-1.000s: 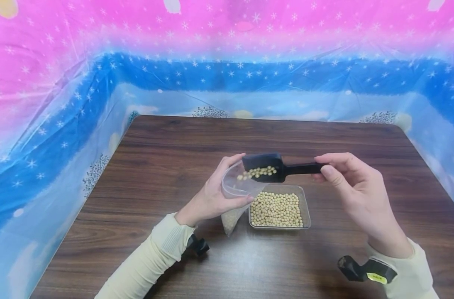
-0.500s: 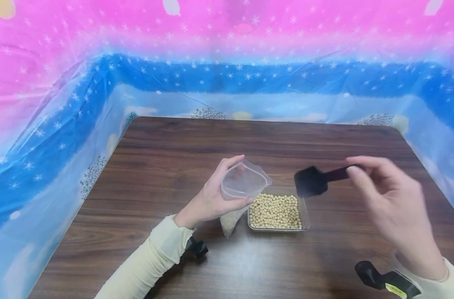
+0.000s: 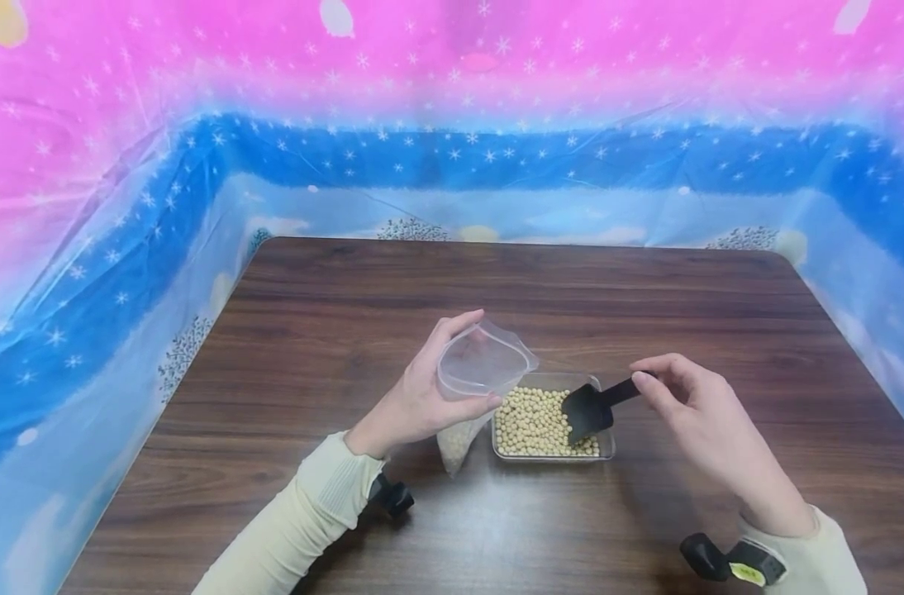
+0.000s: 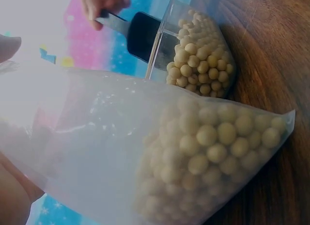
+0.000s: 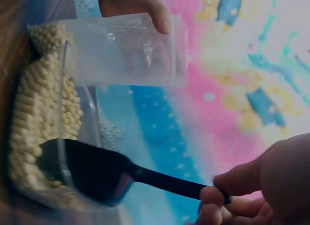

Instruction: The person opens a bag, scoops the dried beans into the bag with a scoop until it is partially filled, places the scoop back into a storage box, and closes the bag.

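My left hand (image 3: 415, 397) grips a translucent plastic bag (image 4: 97, 137) near its top and holds its mouth spread wide. Round pale beans (image 4: 218, 142) fill the lower part of the bag, whose bottom corner is down by the table. My right hand (image 3: 701, 413) pinches the end of the handle of a black scoop (image 3: 589, 411). The scoop's blade tilts down into a clear rectangular container (image 3: 608, 446) of the same beans (image 3: 530, 421), its front edge among them, as the right wrist view also shows.
The dark wood-grain table (image 3: 348, 306) lies under everything. A pink and blue snowflake-patterned cloth (image 3: 452, 157) hangs around its back and sides. The container stands just right of the bag.
A second ago the scoop was tipping beans into the bag's mouth. It swung right, out of the bag, then down into the container. The left hand and bag stayed in place.
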`<state>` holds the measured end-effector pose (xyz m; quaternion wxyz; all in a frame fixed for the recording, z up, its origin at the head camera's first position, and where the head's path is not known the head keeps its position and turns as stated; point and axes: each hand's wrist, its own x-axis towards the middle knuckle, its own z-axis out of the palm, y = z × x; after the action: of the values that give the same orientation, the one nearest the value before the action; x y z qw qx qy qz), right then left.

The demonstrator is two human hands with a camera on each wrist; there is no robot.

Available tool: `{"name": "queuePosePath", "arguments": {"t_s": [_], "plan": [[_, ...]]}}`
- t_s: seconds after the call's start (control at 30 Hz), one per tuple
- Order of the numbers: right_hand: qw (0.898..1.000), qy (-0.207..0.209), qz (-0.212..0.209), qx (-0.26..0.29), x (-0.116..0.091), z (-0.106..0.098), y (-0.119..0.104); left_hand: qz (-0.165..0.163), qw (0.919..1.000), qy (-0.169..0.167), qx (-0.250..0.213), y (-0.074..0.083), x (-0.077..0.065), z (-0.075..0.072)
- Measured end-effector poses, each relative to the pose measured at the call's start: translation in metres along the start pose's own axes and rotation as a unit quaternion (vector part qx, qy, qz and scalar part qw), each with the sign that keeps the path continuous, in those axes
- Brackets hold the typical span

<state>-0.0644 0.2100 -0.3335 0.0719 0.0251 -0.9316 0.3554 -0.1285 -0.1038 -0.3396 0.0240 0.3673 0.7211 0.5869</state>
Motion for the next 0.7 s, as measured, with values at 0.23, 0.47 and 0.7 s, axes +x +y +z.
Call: {"name": "queuePosePath", "arguments": {"t_s": [0.23, 0.47, 0.7], "plan": [[0.988, -0.036, 0.068, 0.133, 0.006, 0.012, 0.027, 0.003, 1.0, 0.003, 0.002, -0.001, 0.0, 0.001], [0.957, -0.034, 0.128, 0.258, 0.006, 0.026, 0.043, -0.003, 1.0, 0.002, -0.005, -0.002, -0.001, 0.001], [0.942, -0.072, 0.132, 0.3, 0.008, 0.04, 0.052, 0.003, 0.9999, -0.001, -0.01, -0.002, 0.0, 0.003]]}}
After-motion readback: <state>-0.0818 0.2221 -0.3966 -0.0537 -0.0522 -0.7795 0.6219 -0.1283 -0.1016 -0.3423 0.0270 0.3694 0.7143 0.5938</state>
